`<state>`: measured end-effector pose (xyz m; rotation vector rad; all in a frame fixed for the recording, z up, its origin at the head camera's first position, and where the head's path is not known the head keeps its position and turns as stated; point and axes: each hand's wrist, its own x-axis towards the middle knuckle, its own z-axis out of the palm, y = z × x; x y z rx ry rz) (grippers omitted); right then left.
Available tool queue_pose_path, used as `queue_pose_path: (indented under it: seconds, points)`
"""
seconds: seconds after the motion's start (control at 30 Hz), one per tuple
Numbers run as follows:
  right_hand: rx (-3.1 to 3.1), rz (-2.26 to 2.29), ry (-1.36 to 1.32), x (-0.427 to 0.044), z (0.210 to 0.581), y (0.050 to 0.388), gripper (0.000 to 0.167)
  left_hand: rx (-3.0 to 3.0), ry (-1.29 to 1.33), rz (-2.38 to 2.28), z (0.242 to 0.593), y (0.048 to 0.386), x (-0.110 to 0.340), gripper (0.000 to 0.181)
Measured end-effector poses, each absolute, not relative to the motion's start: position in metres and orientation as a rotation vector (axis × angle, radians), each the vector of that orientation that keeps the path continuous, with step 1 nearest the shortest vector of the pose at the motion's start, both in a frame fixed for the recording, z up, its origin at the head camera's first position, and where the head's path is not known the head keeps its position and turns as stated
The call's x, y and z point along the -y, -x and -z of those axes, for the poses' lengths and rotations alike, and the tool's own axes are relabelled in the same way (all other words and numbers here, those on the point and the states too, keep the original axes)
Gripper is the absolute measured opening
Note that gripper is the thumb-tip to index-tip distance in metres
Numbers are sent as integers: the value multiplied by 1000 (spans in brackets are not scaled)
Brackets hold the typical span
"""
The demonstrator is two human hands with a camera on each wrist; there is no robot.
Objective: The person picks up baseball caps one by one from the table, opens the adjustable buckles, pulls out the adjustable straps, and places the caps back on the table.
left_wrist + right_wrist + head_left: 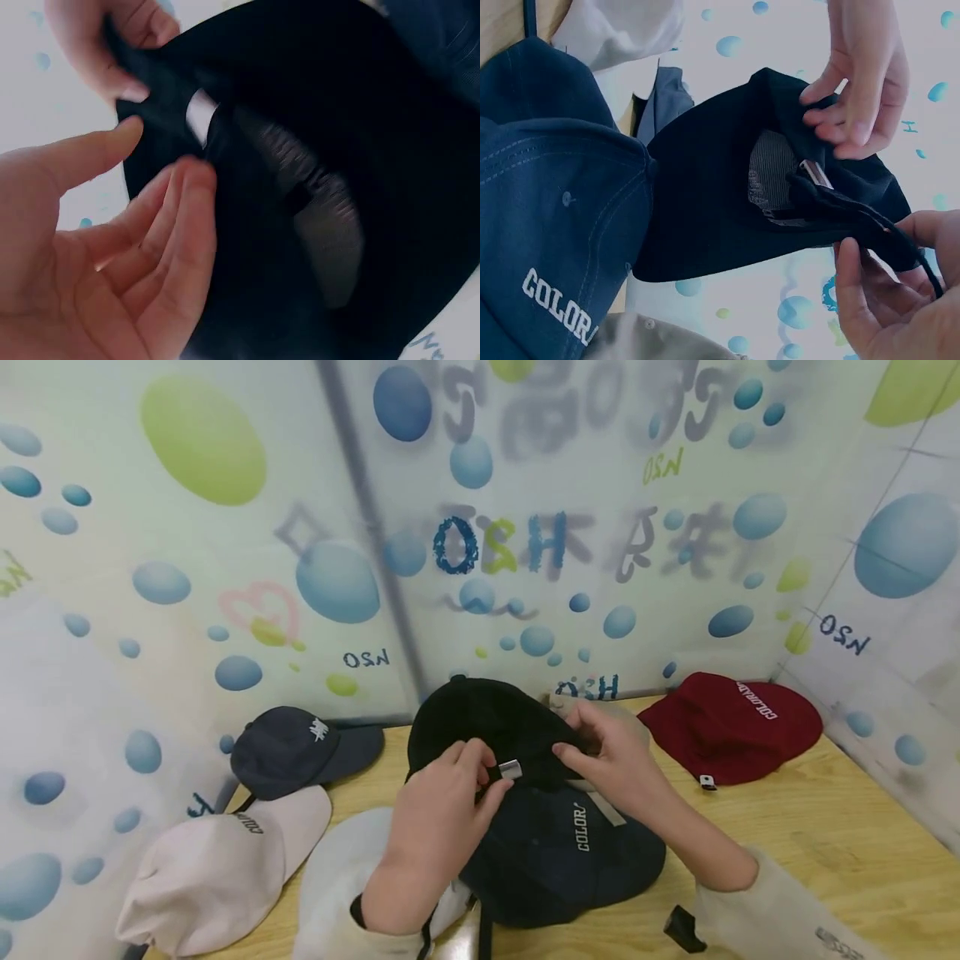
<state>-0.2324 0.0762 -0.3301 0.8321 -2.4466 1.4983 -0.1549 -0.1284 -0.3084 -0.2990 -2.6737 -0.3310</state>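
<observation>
I watched from far off — the right hand (621,762) pinched the black cap (480,714), left hand (438,810) loose by its shiny buckle (512,770).

behind the fingers of the right hand (618,764), a beige cap (637,727) is lying partly hidden. below the fingers of the left hand (442,810), a white cap (337,852) is running behind the sleeve (390,945) and off the bottom edge. just beyond the left fingers, the metal clasp (201,116) is blurring in the left wrist view.

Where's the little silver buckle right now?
In the head view, the silver buckle is just below centre, on the black cap, between the left hand and the right hand, closer to the left one.
</observation>
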Motion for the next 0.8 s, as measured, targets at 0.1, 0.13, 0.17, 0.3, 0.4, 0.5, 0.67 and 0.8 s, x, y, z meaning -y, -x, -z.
queue_pose_path:
  seconds: [0.1, 0.13, 0.17, 0.3, 0.4, 0.5, 0.67, 0.8]
  points:
    - [2442, -1606, -847, -76, 332, 233, 9, 2643, 244, 294, 322, 158, 125, 34]
    - [2440, -1636, -847, -75, 332, 233, 9, 2640, 233, 287, 325, 160, 123, 37]
    - [2438, -1654, -845, -75, 333, 233, 9, 2633, 231, 278, 328, 161, 122, 40]
    - [2424, -1678, -832, -73, 337, 236, 10, 2585, 245, 224, 340, 169, 119, 48]
    - [2422, -1685, -818, -72, 340, 238, 10, 2516, 259, 175, 346, 175, 118, 44]
    - [2430, -1689, -805, -71, 341, 240, 9, 2440, 275, 136, 349, 179, 119, 36]
    - [2453, -1650, -774, -72, 340, 243, 7, 2378, 327, 134, 346, 181, 123, 30]
    - [2423, -1417, -738, -72, 337, 242, 18, 2377, 355, 191, 340, 178, 125, 31]
